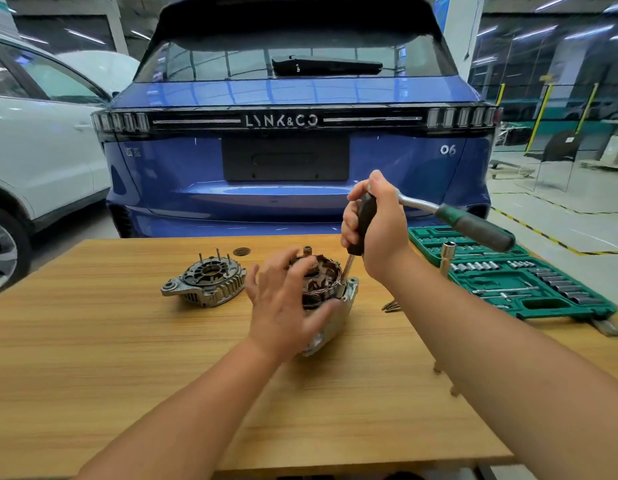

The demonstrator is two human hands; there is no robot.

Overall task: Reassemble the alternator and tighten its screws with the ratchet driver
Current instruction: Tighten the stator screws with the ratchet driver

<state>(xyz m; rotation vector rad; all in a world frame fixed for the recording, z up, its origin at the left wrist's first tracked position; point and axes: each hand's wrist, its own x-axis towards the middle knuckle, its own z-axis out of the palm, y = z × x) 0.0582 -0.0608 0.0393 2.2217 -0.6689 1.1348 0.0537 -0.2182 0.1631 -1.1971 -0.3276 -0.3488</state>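
Note:
The alternator body [335, 306], with copper windings on top, stands mid-table. My left hand [286, 299] lies spread over its near side, fingers straight, thumb against the housing. My right hand [376, 220] grips a black driver handle [364, 220] held upright. The driver's metal shaft [347, 268] reaches down to the body's right rim. A ratchet [473, 225] with a green and black grip sticks out to the right from the top of the driver. The separate alternator end cover [205, 282], with studs pointing up, lies to the left.
A green socket set case [515, 278] lies open on the table's right side, with a socket extension [447, 258] standing in it. Loose screws [392, 306] lie right of the alternator. A small dark disc [241, 251] sits near the far edge. A blue car [293, 150] is parked right behind the table.

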